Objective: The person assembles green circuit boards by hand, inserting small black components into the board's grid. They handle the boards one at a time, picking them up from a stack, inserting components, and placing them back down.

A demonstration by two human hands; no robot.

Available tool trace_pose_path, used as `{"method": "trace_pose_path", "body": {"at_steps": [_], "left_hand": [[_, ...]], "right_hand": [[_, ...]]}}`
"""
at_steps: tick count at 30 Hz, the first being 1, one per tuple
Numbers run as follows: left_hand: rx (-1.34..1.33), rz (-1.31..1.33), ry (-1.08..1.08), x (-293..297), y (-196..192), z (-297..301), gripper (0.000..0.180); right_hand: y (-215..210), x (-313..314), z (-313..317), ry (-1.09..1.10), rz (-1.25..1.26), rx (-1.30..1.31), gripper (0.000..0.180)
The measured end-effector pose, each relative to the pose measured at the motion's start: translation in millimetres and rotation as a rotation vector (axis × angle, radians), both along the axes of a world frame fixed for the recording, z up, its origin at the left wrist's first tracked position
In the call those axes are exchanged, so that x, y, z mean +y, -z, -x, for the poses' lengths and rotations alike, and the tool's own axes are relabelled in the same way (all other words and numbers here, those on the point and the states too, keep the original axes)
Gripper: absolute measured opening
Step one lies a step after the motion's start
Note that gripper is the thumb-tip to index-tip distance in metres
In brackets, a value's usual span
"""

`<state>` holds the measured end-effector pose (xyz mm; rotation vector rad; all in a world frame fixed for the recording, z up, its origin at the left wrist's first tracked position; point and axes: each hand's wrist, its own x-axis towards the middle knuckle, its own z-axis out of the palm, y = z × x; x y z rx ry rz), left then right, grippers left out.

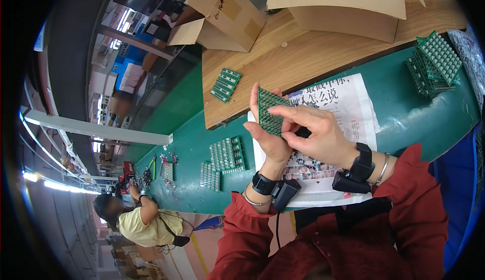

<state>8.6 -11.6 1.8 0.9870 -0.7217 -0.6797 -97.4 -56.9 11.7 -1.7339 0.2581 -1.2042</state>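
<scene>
A small green circuit board [270, 109] is held up over a sheet of newspaper [353, 108] on the green bench. My left hand [268, 133] grips the board from its left side, palm up. My right hand [316, 133] pinches its right lower edge with thumb and fingers. Both wrists carry black wrist devices and bangles. The sleeves are dark red.
A stack of green boards [434, 65] lies at the right. Panels of boards [227, 154] [210, 175] lie left on the green bench [424, 121], one board [226, 84] on a wooden board [303, 52]. Cardboard boxes [222, 14] [343, 4] stand behind. A person in yellow [146, 224] works at the far left.
</scene>
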Motion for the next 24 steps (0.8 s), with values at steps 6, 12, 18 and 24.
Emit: {"method": "trace_pose_path", "body": {"at_steps": [6,12,18,24], "left_hand": [[0.099,0.028,-0.053,-2.0,-5.0,-1.9,0.092],[0.084,0.054,0.024,1.0,-4.2,-2.9,0.092],[0.077,0.018,-0.023,0.3,-3.7,-2.0,0.091],[0.067,0.031,-0.001,1.1,-0.1,-3.8,0.091]], "right_hand": [[0.5,-0.5,2.4,-0.010,-0.067,-0.024,0.048],[7.1,-1.8,0.3,-0.087,-0.111,-0.023,0.050],[1.4,2.2,-1.4,-0.060,-0.099,-0.061,0.048],[-1.1,-3.6,4.7,-0.037,-0.095,0.030,0.051]]}}
